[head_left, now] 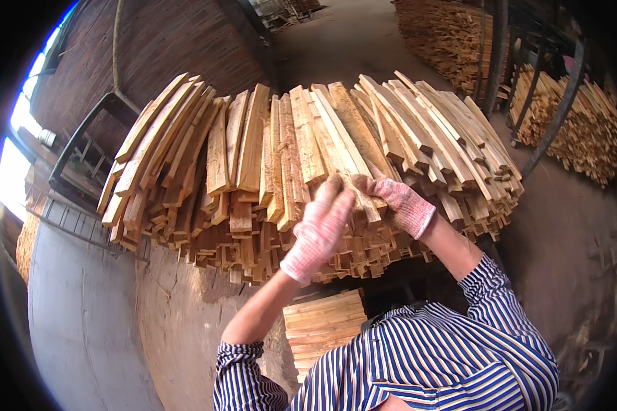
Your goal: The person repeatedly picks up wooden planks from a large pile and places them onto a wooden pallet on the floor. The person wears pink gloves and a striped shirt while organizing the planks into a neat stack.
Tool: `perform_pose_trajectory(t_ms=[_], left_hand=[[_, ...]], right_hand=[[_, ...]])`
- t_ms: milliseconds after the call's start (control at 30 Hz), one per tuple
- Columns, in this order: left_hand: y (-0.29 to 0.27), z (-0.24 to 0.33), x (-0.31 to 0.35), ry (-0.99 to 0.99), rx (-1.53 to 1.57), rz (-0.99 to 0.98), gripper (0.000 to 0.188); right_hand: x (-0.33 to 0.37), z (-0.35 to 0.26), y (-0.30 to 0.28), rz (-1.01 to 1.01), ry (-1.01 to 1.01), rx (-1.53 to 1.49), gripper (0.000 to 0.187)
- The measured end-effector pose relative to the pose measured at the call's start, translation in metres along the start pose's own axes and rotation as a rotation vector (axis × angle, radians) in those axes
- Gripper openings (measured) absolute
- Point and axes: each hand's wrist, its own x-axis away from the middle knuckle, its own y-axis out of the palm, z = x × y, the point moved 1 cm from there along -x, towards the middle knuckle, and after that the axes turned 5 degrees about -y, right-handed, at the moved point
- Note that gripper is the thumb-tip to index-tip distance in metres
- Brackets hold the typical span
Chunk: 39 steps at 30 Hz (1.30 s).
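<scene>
A wide pile of sawn wooden strips (256, 140) lies in front of me, the ends of many strips facing my body. My left hand (324, 220), in a pink and white knitted glove with dirty fingertips, has its fingers closed at the near end of a pale wooden strip (341, 145) at the middle of the pile. Just right of it, my right hand (399, 201), gloved alike, pinches the same strip close to its end. The fingertips of both hands nearly meet. Part of the strip's end is covered by the gloves.
Below the pile, by my body, sits a low stack of flat boards (324, 322). A grey metal sheet (82, 301) and a black metal frame (72, 154) stand at left. More stacked wood (576, 127) and dark metal bars (552, 130) are at right, a brick wall (164, 48) behind.
</scene>
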Motion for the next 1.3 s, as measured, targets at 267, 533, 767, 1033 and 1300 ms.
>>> perform_pose_trajectory(t_ms=[267,533,767,1033,1300], left_hand=[[-0.221,-0.005,-0.124,-0.08,-1.285,0.852,0.08],[-0.241,0.042,-0.106,-0.531,-0.673,0.315,0.057],[-0.133,0.096,0.079,-0.427,0.31,0.005,0.058],[-0.037,-0.022,0.157,-0.455,0.625,0.293,0.076],[0.062,-0.072,0.306,-0.25,0.636,0.259,0.1]], right_hand=[[0.003,0.008,0.004,-0.012,-0.056,-0.247,0.069],[0.004,-0.017,0.015,-0.048,0.024,-0.43,0.063],[0.013,-0.04,0.087,0.047,0.285,-0.592,0.072],[0.08,-0.03,0.17,0.027,0.341,-0.209,0.132],[0.254,0.007,0.162,-0.234,-0.082,0.4,0.128]])
